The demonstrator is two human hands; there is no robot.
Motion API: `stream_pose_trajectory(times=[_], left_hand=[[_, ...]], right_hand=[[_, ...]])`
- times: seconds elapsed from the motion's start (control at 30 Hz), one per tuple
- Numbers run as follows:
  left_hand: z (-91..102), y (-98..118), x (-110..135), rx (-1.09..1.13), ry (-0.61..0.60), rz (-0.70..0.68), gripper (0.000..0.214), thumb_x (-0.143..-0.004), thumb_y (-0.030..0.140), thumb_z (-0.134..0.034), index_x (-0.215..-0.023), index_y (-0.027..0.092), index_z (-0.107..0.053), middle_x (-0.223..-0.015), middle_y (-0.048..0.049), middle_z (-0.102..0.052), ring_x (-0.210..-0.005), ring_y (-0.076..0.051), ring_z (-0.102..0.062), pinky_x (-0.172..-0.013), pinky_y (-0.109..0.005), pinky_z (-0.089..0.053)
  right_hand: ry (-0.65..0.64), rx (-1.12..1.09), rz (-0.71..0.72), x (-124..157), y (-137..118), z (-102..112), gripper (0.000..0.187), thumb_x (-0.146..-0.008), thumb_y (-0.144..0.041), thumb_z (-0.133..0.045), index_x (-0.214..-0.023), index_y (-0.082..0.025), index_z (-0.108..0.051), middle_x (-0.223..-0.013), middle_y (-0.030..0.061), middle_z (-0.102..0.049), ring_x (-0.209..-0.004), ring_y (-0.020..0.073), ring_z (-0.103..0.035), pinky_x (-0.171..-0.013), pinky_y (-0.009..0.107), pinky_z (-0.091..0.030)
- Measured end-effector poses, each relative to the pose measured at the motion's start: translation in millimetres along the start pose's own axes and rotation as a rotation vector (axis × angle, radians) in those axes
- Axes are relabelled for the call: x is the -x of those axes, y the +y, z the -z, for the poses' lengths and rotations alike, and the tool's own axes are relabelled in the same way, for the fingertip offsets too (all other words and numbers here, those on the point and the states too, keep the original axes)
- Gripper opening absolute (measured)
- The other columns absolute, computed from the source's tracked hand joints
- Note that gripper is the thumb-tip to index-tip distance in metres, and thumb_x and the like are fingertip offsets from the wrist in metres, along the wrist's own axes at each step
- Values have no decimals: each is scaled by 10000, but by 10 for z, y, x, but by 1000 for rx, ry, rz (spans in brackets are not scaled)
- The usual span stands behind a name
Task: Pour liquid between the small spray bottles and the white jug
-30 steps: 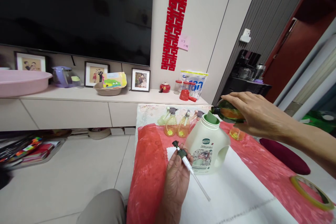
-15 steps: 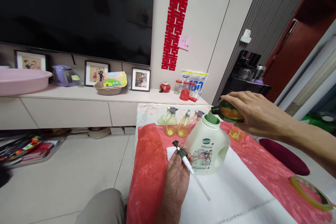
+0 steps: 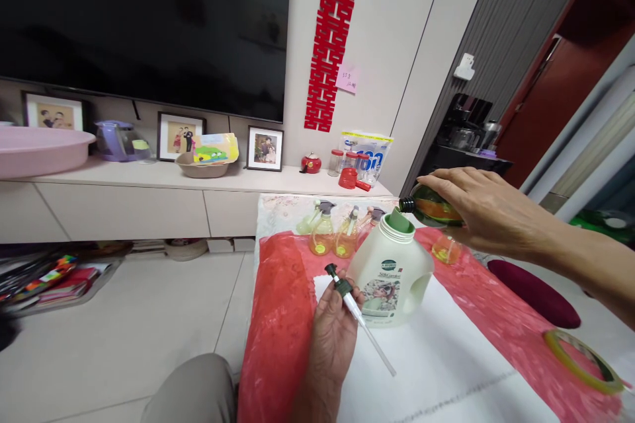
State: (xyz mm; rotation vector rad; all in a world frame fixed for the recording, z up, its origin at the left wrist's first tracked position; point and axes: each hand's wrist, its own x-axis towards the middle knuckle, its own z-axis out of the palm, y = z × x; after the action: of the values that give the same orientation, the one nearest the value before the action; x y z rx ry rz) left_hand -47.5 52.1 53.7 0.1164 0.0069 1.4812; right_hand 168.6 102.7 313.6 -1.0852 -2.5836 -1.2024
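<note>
My left hand (image 3: 333, 324) is closed around the dark green collar of a pump dispenser (image 3: 353, 306), whose clear dip tube slants down to the right. In my right hand (image 3: 479, 208) a dark green bottle (image 3: 430, 207) with amber liquid is gripped and tipped sideways. Its black threaded neck lies just above the green spout of a pale green detergent jug (image 3: 394, 277). Whether liquid is flowing I cannot make out. The uncapped jug stands upright on a white sheet (image 3: 421, 370), just behind my left hand.
Several spray bottles (image 3: 322, 234) with yellowish liquid stand behind the jug on the red plastic cover (image 3: 282, 317). A tape roll (image 3: 583, 362) lies at the right edge, near a dark red stool (image 3: 533, 294). A white cabinet (image 3: 139, 208) runs along the wall.
Both hands keep the same holds. The bottle stays tipped at the jug's spout, and the whole view has shifted very slightly.
</note>
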Motion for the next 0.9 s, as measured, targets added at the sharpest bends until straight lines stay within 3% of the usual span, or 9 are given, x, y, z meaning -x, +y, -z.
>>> stream_pose_trajectory(times=[0.9], left_hand=[[3,6,1,-44,4,-13,211,-783,172,-812,-988,192,-765,-1010,-48,-742,-899,-173,-705,-906,-312,-585]], right_hand=[[3,56,7,6,37,15,654,-829,-306,-573,-1455,-229,-401,-1387,77,-516,-1179,268,-510,-908,394,-370]])
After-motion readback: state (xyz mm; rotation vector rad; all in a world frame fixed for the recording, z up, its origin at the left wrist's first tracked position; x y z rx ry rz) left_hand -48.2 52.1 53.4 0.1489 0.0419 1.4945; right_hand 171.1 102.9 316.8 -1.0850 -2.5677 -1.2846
